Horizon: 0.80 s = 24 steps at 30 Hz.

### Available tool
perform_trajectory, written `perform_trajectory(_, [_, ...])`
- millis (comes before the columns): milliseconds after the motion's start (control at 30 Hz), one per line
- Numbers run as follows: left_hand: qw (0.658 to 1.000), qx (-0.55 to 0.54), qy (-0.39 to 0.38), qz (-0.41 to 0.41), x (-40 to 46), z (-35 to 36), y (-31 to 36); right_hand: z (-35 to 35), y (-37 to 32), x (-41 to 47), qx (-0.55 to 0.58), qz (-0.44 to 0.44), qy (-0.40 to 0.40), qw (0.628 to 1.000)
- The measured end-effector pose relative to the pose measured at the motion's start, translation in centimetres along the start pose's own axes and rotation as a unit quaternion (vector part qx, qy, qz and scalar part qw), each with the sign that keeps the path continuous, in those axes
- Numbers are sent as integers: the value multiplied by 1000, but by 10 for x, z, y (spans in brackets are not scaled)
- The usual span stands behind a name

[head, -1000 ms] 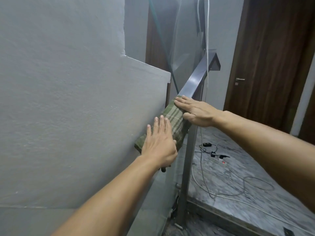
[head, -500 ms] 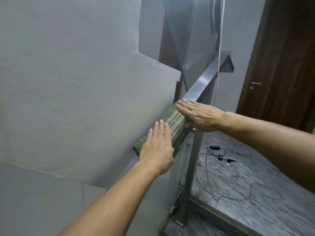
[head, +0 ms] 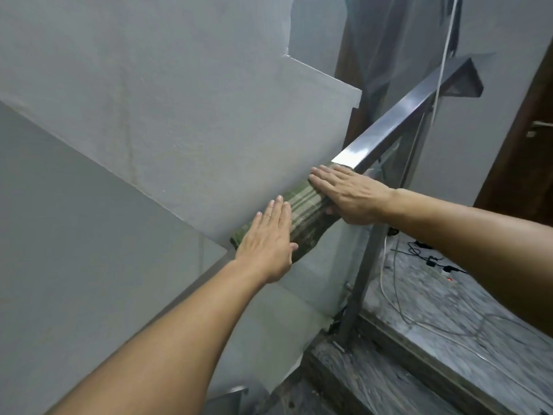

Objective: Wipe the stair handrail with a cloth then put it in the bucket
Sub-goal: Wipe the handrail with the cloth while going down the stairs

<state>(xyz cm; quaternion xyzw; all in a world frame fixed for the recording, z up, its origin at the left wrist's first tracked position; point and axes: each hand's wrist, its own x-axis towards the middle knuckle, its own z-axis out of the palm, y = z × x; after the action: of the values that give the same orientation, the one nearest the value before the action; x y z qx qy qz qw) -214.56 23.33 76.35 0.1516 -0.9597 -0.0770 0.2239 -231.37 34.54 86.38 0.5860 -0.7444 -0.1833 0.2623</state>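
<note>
A square-section steel rail, smooth and bright with a glare patch near the cloth, slopes up to the right toward a bent end cap. A green-and-cream plaid cloth, soft and woven, is draped over the rail's top face and hangs down its near side, covering the stretch between the two hands. The left hand lies flat on the lower end of the cloth, fingers straight and together, pressing down without gripping. The right hand lies flat across the upper end, fingers straight and together, with the thumb tucked under the rail side; whether it pinches the cloth cannot be told. Left of the rail stands a matt, faintly rough plaster wall with a stepped edge, close beside the cloth. A steel post drops from the rail to a grey veined stone step. White and black cables trail over the stone floor behind the post. A dark wood door stands at the right edge.
</note>
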Motion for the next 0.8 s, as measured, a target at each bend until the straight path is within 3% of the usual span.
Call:
perform_trajectory(433, [999, -6, 10, -46, -95, 13, -50, -5, -76, 6, -9, -156, 30, 987])
perform_trajectory(800, [989, -22, -14, -143, -176, 20, -87, -7, -167, 15, 0, -241, 52, 969])
